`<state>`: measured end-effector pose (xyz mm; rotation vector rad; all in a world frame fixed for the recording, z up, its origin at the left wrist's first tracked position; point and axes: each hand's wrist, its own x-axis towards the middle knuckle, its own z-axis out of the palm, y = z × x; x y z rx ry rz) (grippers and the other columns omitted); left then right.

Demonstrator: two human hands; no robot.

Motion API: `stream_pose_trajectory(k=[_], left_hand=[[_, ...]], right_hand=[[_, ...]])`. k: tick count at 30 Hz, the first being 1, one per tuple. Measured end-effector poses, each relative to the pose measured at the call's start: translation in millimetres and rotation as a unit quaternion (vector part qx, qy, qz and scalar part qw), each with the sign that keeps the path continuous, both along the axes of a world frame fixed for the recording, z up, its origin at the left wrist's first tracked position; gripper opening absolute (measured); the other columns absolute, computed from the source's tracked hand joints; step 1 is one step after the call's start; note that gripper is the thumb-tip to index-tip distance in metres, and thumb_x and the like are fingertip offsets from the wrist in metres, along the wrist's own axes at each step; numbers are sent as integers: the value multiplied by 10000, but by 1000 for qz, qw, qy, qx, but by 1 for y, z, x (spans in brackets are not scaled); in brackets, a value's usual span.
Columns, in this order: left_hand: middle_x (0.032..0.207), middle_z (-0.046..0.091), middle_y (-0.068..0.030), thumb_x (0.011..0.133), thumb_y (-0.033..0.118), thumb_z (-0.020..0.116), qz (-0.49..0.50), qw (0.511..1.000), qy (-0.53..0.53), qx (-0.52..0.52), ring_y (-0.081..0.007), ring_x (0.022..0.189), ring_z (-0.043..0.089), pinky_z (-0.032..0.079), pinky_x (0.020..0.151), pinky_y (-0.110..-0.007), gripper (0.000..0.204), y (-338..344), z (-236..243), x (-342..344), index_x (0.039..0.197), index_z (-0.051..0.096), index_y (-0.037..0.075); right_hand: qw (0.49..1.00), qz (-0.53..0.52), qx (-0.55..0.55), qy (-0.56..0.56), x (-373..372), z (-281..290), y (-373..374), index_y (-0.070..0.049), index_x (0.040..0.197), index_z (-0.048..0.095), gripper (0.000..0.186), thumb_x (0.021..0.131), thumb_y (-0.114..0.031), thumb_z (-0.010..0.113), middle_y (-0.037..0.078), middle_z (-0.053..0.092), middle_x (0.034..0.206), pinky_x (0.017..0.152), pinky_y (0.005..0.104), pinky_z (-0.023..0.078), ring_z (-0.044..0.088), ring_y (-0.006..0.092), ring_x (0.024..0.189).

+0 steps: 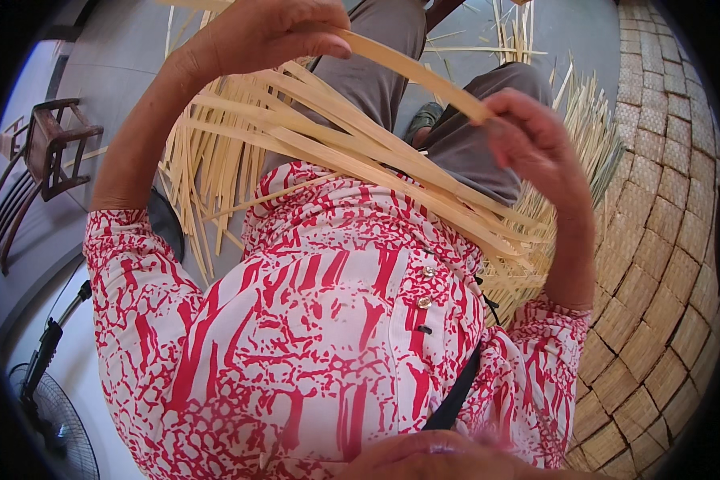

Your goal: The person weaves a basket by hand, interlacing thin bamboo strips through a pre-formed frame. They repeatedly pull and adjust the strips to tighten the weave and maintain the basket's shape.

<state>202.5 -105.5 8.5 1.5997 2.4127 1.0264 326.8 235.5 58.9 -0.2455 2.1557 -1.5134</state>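
Pinching a flat pale-tan woody strip [416,71], likely light, springy, best held across its faces, are bare left hand [292,30] and bare right hand [534,148].

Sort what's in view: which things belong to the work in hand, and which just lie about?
In the work: pale strip held in left fingers and right fingers; strips across the lap.
Apparently just about: wooden chair; fan; woven surface (link unclear).
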Motion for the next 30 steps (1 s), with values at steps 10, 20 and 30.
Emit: stream_pose_trajectory(k=[10, 20, 30], left_hand=[[705, 581, -56, 998, 253, 661, 64, 993, -90, -27, -159, 615, 510, 428, 572, -317, 251, -30, -48, -12, 955, 712, 11], [1114, 696, -75, 894, 216, 758, 123, 984, 122, 28, -272, 996, 642, 494, 895, -429, 385, -20, -71, 20, 1268, 685, 165], [947, 672, -68, 782, 140, 813, 50, 997, 42, -49, -284, 920, 641, 521, 799, -397, 285, -32, -57, 45, 1046, 721, 89]], right_hand=[[980, -2, 145, 135, -17, -26, 22, 13, 1130, 643, 163, 987, -49, 593, 64, 679, 823, 690, 272, 516, 619, 107, 746], [859, 49, 299, 412, 24, -27, -28, -81, 963, 706, 185, 831, -193, 773, 102, 638, 958, 775, 438, 468, 606, 307, 899], [977, 41, 164, 127, 32, -38, -40, -35, 882, 673, 137, 883, -163, 723, 109, 605, 795, 620, 396, 485, 618, 326, 723]])
